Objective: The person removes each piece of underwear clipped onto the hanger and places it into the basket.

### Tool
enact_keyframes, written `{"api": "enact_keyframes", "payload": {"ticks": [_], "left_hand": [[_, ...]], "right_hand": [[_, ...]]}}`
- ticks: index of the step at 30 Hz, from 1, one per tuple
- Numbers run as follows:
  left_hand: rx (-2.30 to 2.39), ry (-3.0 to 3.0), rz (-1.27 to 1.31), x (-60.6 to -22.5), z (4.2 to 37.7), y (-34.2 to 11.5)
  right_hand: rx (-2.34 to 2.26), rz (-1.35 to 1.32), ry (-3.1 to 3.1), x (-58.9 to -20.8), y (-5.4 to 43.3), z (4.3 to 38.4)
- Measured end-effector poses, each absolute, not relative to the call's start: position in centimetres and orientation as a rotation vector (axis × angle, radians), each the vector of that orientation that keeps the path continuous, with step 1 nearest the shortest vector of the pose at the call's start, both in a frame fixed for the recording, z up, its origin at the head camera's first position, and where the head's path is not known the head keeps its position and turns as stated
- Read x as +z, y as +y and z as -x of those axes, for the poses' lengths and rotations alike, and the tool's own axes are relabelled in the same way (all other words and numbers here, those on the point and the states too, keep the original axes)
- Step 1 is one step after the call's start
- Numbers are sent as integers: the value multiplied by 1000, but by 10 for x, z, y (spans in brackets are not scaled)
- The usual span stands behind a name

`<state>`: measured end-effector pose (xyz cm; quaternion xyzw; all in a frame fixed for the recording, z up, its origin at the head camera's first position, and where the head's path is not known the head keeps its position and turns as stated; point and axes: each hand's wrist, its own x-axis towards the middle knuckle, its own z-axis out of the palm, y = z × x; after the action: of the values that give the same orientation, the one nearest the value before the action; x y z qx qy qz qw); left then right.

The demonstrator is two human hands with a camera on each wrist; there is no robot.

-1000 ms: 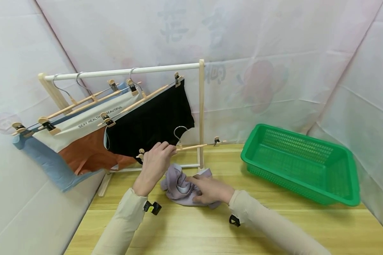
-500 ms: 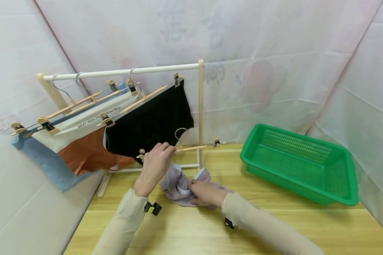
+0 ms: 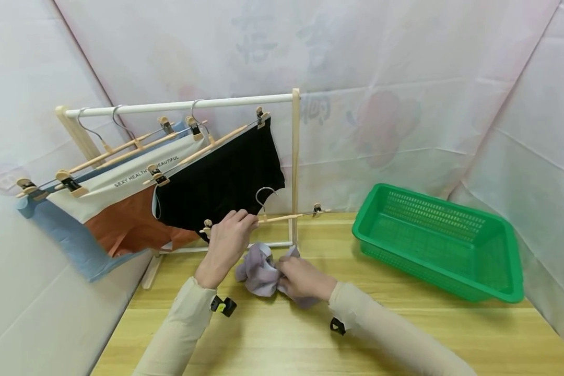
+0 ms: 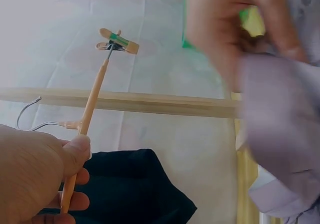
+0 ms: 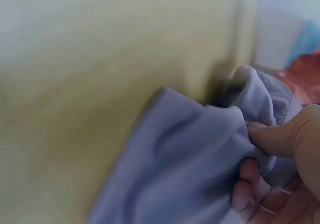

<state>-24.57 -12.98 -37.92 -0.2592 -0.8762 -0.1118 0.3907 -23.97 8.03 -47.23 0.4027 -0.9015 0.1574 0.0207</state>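
Observation:
My left hand [image 3: 229, 239] grips the wooden bar of a clip hanger [image 3: 282, 218] just left of its metal hook. In the left wrist view the thumb and fingers wrap that hanger [image 4: 90, 106], and a clip [image 4: 118, 41] at its far end carries nothing. On the table, my right hand [image 3: 304, 278] pinches a crumpled lilac garment [image 3: 259, 274]. Thumb and fingertips hold a fold of the lilac cloth [image 5: 185, 154] in the right wrist view. Part of the garment lies hidden behind the right hand, and its kind does not show.
A wooden rack with a white rail [image 3: 244, 101] stands at the left. From it hang a black garment [image 3: 221, 177], a white-and-orange one [image 3: 131, 219] and a blue one [image 3: 75, 240] on clip hangers. A green plastic basket [image 3: 437, 250] sits at the right on the wooden table [image 3: 272, 339].
My right hand has shifted slightly left, and now pinches the lilac garment, lifting and bunching a part of it. The left hand stays in place with the hanger.

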Motion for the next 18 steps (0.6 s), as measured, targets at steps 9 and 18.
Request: {"api": "enact_keyframes", "payload": {"ticks": [9,18], "left_hand": [[-268,-2191,655,-382,250,-130],[-292,-2134,678,-383,254,-128]], "right_hand": [[801,-1198,-2715,-425,98,236],[927,-1153,-2684,-396,123,219]]}}
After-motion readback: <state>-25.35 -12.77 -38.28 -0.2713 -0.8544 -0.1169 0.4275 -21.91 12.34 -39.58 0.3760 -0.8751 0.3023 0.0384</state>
